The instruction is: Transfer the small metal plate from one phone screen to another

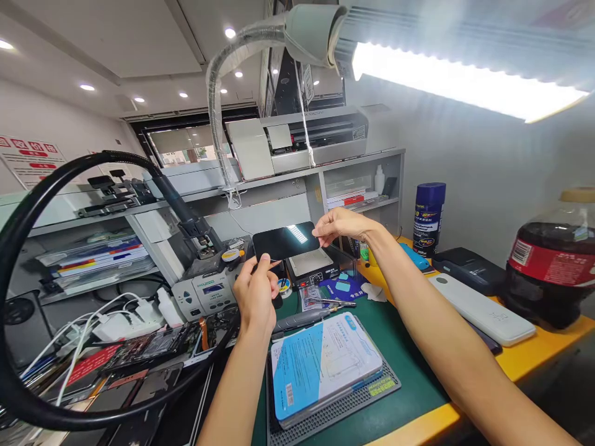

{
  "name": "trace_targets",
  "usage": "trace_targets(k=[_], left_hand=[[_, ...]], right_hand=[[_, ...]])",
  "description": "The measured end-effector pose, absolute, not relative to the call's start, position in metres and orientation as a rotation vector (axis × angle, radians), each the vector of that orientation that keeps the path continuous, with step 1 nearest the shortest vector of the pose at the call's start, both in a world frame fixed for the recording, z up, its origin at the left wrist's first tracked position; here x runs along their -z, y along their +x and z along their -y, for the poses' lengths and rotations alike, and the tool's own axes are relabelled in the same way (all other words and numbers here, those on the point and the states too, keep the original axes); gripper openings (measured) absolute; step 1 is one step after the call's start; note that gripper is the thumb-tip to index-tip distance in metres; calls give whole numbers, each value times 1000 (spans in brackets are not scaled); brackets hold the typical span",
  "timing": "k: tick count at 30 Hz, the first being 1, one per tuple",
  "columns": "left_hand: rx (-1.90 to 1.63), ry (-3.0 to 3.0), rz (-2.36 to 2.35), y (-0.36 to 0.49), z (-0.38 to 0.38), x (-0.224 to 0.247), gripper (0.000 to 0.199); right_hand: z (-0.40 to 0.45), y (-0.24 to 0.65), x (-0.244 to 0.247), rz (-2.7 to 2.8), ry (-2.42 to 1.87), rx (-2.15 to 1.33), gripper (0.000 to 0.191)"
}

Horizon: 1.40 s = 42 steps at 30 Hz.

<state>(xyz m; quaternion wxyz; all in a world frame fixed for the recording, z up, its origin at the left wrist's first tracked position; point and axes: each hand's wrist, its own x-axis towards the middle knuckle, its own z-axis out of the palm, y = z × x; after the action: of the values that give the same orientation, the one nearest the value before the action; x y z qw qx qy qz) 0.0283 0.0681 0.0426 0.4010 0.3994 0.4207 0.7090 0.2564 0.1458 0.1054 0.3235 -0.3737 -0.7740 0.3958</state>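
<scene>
A dark, glossy phone screen [279, 243] is held up nearly level above the workbench, with the lamp's light mirrored on its face. My right hand [338, 224] pinches its right end between thumb and fingers. At the lower left edge of the screen, my left hand [257, 286] is closed with its thumb upward on the near corner. The fingers underneath are partly hidden. Behind and below the screen stands a small black device with a flat metal top [309, 263]. Nearer to me, a blue and white boxed pack [328, 365] lies on a grey perforated mat [390, 379].
A lit lamp [465, 77] hangs overhead on a flexible neck. A thick black hose [69, 164] loops at left beside a soldering station [209, 291] and several phone parts. A grey pen-shaped tool [302, 319], a cola bottle [551, 266], a spray can [427, 220] and a white power bank [483, 310] are nearby.
</scene>
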Motion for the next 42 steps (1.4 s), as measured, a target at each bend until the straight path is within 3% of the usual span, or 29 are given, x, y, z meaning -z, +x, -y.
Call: trace_targets(k=[7, 13, 19, 28, 42], left_hand=[[-1831, 1202, -1187, 26, -75, -34, 21], [-1884, 1779, -1343, 31, -74, -19, 22], [-1377, 2446, -1464, 35, -82, 3, 22], [-774, 2823, -1662, 39, -92, 17, 26], [-509, 2963, -1661, 41, -92, 26, 25]], right_hand=[[-152, 258, -101, 2053, -1023, -1028, 20], [-163, 256, -95, 2009, -1236, -889, 22], [-175, 254, -85, 1974, -1437, -672, 23], [-190, 220, -55, 2196, -1608, -485, 25], [-180, 178, -25, 2476, -1831, -50, 34]])
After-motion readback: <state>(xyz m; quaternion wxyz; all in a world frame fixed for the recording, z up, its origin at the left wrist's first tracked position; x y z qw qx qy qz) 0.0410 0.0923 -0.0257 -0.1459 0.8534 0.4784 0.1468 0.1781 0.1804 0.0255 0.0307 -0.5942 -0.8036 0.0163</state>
